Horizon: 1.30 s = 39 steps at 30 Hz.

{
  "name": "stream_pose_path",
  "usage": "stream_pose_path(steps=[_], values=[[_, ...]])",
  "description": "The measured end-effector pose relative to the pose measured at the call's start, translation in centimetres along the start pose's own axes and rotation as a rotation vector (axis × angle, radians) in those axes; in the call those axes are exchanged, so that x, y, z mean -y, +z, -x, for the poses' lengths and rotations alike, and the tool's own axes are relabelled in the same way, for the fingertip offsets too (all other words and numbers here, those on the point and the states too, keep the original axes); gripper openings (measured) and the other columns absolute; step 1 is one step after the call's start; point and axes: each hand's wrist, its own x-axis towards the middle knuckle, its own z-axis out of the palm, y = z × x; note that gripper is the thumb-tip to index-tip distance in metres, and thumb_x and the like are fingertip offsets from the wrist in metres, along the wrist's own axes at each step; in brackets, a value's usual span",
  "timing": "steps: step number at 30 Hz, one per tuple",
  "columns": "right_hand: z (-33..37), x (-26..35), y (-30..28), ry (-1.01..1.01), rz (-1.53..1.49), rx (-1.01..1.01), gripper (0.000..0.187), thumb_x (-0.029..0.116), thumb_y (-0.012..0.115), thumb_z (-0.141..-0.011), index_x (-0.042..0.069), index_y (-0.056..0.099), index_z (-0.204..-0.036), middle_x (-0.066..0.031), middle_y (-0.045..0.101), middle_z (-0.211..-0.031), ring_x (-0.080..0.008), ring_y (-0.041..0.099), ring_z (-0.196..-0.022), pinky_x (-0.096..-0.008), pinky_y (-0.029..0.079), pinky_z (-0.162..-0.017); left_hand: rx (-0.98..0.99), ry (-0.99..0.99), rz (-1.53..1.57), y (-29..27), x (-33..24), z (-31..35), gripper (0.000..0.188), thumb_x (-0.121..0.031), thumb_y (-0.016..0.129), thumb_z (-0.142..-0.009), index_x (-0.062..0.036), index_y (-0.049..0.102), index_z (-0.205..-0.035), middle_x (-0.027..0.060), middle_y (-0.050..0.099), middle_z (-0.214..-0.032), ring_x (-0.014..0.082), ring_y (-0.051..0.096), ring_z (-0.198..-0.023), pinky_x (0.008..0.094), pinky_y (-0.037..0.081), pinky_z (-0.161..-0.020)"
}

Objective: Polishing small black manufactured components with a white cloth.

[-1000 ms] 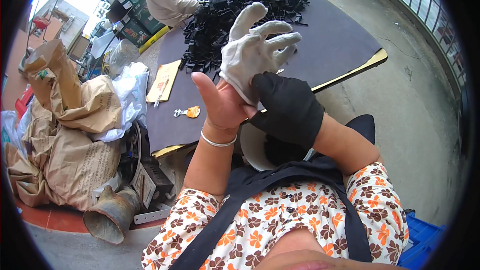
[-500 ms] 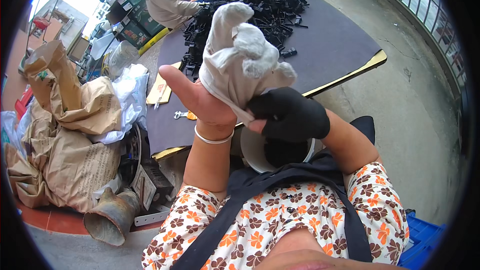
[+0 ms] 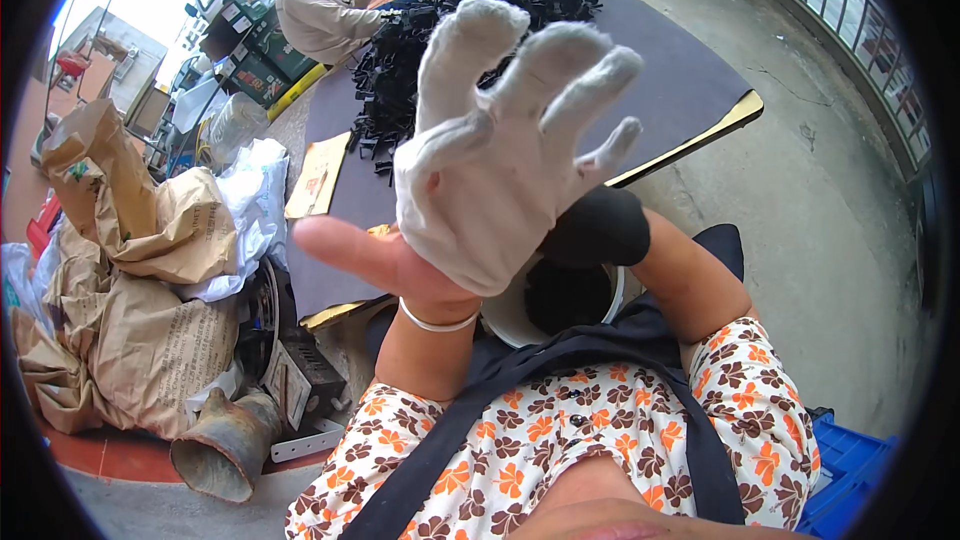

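A white fabric glove (image 3: 485, 185) covers the fingers and much of the palm of my left hand (image 3: 395, 265). Its fingers are spread upward, while the bare thumb sticks out to the left, outside the glove. A white bangle (image 3: 437, 326) rings that wrist. My right hand (image 3: 602, 228), in a black glove, is closed at the white glove's right edge near the cuff; its fingertips are hidden behind the fabric. Below the hands stands a white bucket (image 3: 503, 318) with dark contents. Beyond them, a heap of small black parts (image 3: 385, 90) lies on the dark-topped table (image 3: 680, 80).
A person (image 3: 325, 15) sits at the table's far left. Brown paper sacks (image 3: 150, 340), a white plastic bag (image 3: 255, 190) and a rusty metal funnel-shaped piece (image 3: 225, 445) crowd the left. A blue crate (image 3: 845, 475) is at lower right, a metal railing (image 3: 850, 30) at far right.
The white glove was bunched over my left fingers; now it is stretched out with its fingers spread. My right hand has shifted from the front of the cuff to behind the glove.
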Motion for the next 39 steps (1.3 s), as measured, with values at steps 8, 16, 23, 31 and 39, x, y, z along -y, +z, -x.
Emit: stream_pose_path(steps=[8, 16, 23, 31, 39], values=[[-0.1, -0.1, 2.5, -0.12, 0.179, 0.166, 0.041, 0.025, 0.056, -0.083, 0.004, 0.053, -0.117, -0.0196, 0.059, -0.105, -0.033, 0.059, -0.094, -0.0421, 0.042, -0.088, -0.024, 0.123, -0.332, -4.2, -0.4, 2.6, 0.089, -0.079, 0.03, -0.074, -0.0199, 0.029, -0.139, 0.0133, 0.008, -0.15, 0.0352, 0.021, -0.133, 0.0461, 0.027, -0.105], [0.7, 3.7, 2.4, -0.189, 0.594, -0.322, 0.038, 0.001, 0.063, -0.071, 0.006, 0.051, -0.106, -0.0125, 0.057, -0.085, -0.0294, 0.059, -0.064, -0.0342, 0.047, -0.055, -0.379, 0.02, -0.798, -5.2, -1.0, 3.8, 0.099, -0.081, 0.027, -0.074, -0.0054, 0.026, -0.139, 0.014, 0.019, -0.147, 0.0318, 0.019, -0.135, 0.0452, 0.018, -0.108], [0.1, 2.9, 0.7, -0.271, 0.614, -0.239, 0.025, 0.002, 0.063, -0.069, 0.004, 0.055, -0.092, -0.013, 0.054, -0.078, -0.0301, 0.058, -0.066, -0.0351, 0.047, -0.056, -0.389, -0.154, -0.728, -7.2, 0.2, 5.0, 0.105, -0.08, 0.03, -0.075, 0.0012, 0.019, -0.14, 0.0142, 0.024, -0.145, 0.028, 0.025, -0.132, 0.038, 0.022, -0.108], [0.4, 2.7, 2.0, -0.155, 0.489, -0.274, 0.017, 0.007, 0.061, -0.07, 0.004, 0.055, -0.085, -0.0162, 0.055, -0.074, -0.0355, 0.057, -0.065, -0.0398, 0.047, -0.058, -0.371, 0.03, -0.786, -7.4, 0.2, 4.1, 0.098, -0.079, 0.031, -0.076, -0.0047, 0.027, -0.139, 0.0132, 0.021, -0.146, 0.0309, 0.026, -0.132, 0.0445, 0.025, -0.106], [0.6, 3.7, 1.6, 0.15, -0.388, -0.107, 0.017, 0.003, 0.051, -0.077, 0.003, 0.052, -0.095, -0.011, 0.053, -0.076, -0.0217, 0.054, -0.067, -0.0303, 0.044, -0.065, -0.42, 0.014, -0.326, -7.3, -0.3, 4.9, 0.091, -0.075, 0.032, -0.078, -0.0071, 0.028, -0.138, 0.0101, 0.018, -0.148, 0.0322, 0.021, -0.134, 0.0508, 0.021, -0.106]])
